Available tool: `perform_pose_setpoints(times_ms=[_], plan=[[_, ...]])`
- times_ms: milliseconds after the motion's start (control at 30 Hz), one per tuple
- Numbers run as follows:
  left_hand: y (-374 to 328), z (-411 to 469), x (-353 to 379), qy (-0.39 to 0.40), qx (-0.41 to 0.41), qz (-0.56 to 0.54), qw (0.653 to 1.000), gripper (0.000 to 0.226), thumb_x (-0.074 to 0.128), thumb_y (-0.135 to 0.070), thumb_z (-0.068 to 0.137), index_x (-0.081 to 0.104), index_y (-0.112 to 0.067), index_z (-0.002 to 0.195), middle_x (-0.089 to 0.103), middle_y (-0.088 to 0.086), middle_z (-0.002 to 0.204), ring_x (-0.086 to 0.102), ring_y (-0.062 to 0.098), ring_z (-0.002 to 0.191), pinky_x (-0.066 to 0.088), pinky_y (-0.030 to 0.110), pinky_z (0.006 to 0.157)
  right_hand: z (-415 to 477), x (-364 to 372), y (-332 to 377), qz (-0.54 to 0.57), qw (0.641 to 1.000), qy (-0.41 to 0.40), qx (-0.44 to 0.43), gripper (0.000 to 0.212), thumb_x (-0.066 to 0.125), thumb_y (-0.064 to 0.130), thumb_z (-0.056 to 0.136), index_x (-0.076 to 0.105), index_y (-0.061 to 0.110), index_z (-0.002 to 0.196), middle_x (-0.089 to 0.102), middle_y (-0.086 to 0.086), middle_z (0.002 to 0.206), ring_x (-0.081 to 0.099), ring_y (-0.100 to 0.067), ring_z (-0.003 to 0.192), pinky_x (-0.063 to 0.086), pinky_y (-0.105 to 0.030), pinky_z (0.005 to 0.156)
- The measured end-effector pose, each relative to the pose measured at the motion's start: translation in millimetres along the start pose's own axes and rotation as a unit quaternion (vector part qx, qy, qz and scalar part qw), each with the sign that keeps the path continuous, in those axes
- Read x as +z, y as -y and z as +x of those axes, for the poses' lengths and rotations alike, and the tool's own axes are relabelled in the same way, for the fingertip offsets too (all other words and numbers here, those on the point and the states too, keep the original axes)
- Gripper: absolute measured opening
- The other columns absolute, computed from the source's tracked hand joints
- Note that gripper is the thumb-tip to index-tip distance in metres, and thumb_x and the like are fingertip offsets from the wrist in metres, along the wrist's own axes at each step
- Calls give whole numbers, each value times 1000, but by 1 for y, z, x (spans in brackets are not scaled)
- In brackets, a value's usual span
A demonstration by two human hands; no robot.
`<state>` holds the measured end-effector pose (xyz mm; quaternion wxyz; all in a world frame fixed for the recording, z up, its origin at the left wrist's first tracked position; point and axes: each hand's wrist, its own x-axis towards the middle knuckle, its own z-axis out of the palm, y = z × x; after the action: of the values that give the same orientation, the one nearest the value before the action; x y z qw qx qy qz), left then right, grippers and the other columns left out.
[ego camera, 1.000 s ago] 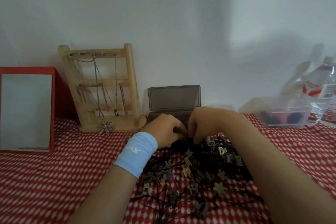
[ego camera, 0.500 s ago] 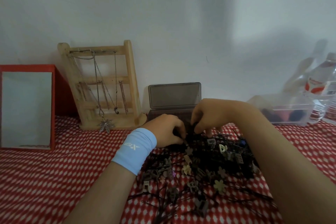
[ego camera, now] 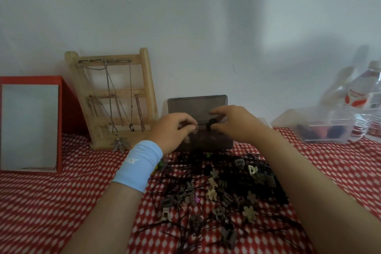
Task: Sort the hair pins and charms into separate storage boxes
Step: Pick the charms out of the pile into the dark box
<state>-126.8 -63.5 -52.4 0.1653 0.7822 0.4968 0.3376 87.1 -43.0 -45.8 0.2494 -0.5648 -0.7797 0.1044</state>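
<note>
Pinched in the right hand (ego camera: 237,125), between thumb and fingertips, a small dark piece (ego camera: 210,123) from the pile, held just above the open smoky-grey plastic storage box (ego camera: 212,142) with its lid propped against the wall, presumably to drop it in. Curled shut beside it, the left hand (ego camera: 175,130), fingertips closed on something small and hardly visible, too tiny to name, over the box's left edge. Only one view, from the head. Nearer the body, on the red-and-white checked cloth (ego camera: 51,202), the unsorted tangle of thin black hair pins (ego camera: 185,169) mixed with beige and brown flower-shaped charms (ego camera: 248,213), most of it apparently untouched. Far right, a clear plastic box (ego camera: 325,130) with dark contents, likely the second destination.
</note>
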Motion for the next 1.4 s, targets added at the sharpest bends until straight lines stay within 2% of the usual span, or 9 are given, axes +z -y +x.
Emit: perform_pose_setpoints(times_ms=[133,233,467,633,767,833,933,1100,1400], plan=[[14,3,8,-96,-3,14,995,12,67,-15,90,71,-23,98,66,-11,97,58,1,83,43,8,74,-6,-6,14,24,997,-55,-47,23,76,30,87,74,28,109,70,13,101,63,-6,98,50,-26,94],[20,2,12,-121,4,59,991,13,69,-19,89,71,-25,100,65,-14,97,52,-2,79,40,8,72,-13,-11,33,4,996,54,-77,7,77,23,85,79,30,85,71,18,77,68,-2,71,58,-25,76],[20,3,3,-124,54,65,989,15,72,-15,85,70,-28,93,57,-14,93,53,0,76,36,6,69,-14,12,45,-173,964,194,-64,31,62,10,94,78,34,104,69,3,108,66,-12,48,62,-29,70],[4,-10,-9,75,21,104,992,8,68,-30,88,75,-31,92,63,-21,80,56,-9,67,39,6,61,-18,18,44,-230,957,151,-90,19,63,13,88,71,30,86,61,9,88,55,-6,62,56,-31,73],[4,-21,5,132,9,134,982,11,70,-37,84,76,-41,92,62,-29,75,51,-4,69,47,35,92,-20,14,46,-183,965,168,-89,27,66,11,87,62,32,71,61,12,79,55,-4,44,55,-26,63],[0,-26,13,156,32,108,981,14,70,-33,85,76,-39,97,68,-25,95,55,-7,74,50,32,92,-20,7,45,-144,971,172,-79,32,71,11,85,61,34,65,63,12,73,59,-1,45,56,-27,60],[-9,-31,23,188,43,80,978,21,71,-29,88,74,-31,108,67,-21,95,52,-19,57,38,7,64,-20,-2,39,-111,966,231,-39,22,74,10,84,71,29,74,73,4,73,70,-11,53,63,-33,63],[-8,-37,27,178,35,81,980,20,76,-30,83,75,-30,103,55,-28,79,50,-22,66,36,1,60,-25,1,34,-65,945,320,4,20,81,16,82,70,15,98,77,-10,85,75,-23,66,58,-29,53],[-1,-34,-4,110,-10,8,994,13,62,-26,95,72,-22,103,61,-12,94,66,5,68,55,24,64,-27,10,37,-11,940,341,6,40,82,15,82,61,21,115,76,-7,97,73,-18,67,57,-27,54]])
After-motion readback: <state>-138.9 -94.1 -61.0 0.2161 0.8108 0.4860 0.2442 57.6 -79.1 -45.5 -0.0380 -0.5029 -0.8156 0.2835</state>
